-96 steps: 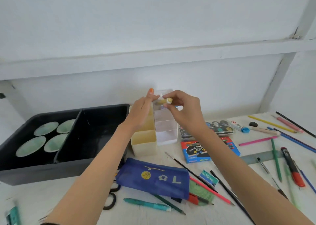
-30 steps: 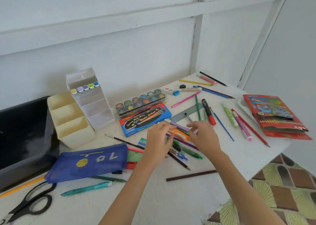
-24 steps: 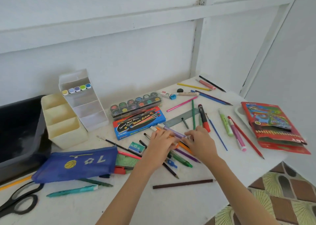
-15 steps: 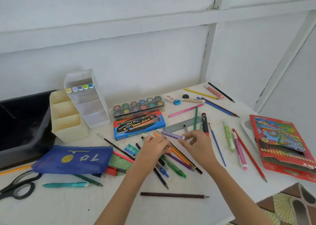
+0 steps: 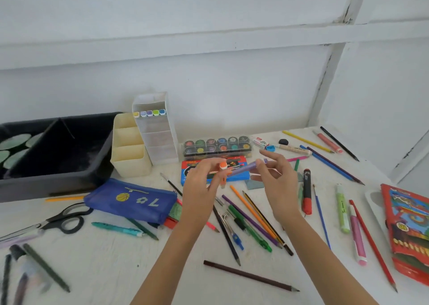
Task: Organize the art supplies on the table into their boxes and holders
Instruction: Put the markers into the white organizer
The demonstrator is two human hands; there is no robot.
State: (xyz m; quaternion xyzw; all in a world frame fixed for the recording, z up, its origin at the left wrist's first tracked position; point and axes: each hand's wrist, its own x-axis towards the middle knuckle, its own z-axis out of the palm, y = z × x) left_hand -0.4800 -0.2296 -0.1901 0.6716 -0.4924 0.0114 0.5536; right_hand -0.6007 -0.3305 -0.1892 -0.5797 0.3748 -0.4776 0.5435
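Observation:
My left hand [image 5: 202,184] pinches a white marker with an orange cap [image 5: 222,166], lifted above the table. My right hand [image 5: 277,179] pinches the end of a purple marker [image 5: 243,169], which points toward the left hand. Both hover over the blue paint box [image 5: 241,179]. The white tiered holder [image 5: 160,140] stands at the back with several markers [image 5: 149,113] in its top row. A cream holder [image 5: 130,149] stands to its left, its compartments empty. Loose pencils and pens [image 5: 253,216] lie scattered under my hands.
A black bin [image 5: 60,156] sits at the left. The blue pencil case [image 5: 132,202], scissors [image 5: 60,221] and a teal pen [image 5: 116,228] lie front left. A watercolour set [image 5: 217,144] is behind the hands. Highlighters [image 5: 342,209] and a red pencil box [image 5: 408,230] lie right.
Both hands have risen from the pencil pile, the right with the purple marker, the left now with an orange-capped marker. The view has swung back left, showing the bin.

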